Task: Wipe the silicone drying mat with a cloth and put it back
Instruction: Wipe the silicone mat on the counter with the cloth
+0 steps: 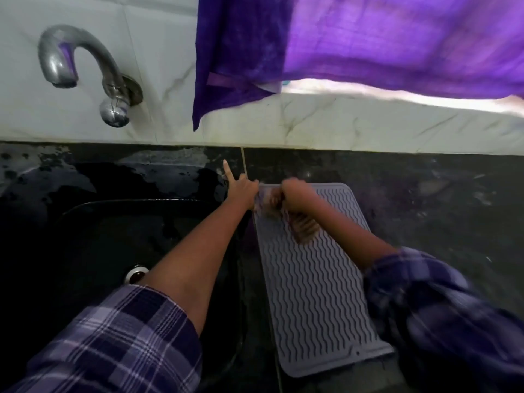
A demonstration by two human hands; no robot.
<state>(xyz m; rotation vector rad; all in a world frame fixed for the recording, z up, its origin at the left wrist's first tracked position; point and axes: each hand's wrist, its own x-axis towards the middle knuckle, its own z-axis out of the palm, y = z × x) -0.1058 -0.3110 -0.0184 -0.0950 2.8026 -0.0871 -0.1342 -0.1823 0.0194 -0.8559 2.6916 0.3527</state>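
Mat (320, 279) of grey silicone, ribbed with wavy lines, lies flat on the dark stone counter (425, 199) just to the right of the black sink (93, 245), its long side running away from us. In the head view, the only one we have, our right hand (295, 194) sits over the mat's far left corner with its fingers curled around a bunched brownish cloth (300, 226), which is blurred and trails back across the ribs beneath the wrist. Our left hand (242, 191) rests at the mat's far left edge; its index finger points straight out toward the wall, and the other fingers seem to press or hold the edge, though we cannot tell whether they close on it. Both forearms are bare, with plaid sleeves (119, 344) pushed up near the elbows. A curved metal tap (82, 72) juts from the white marble-look wall (340, 126) above the sink, and the counter behind the sink is wet. A purple curtain (340, 41) hangs across the upper right, its lower corner drooping over the wall. The sink's round drain (137, 273) shows beside our left arm.
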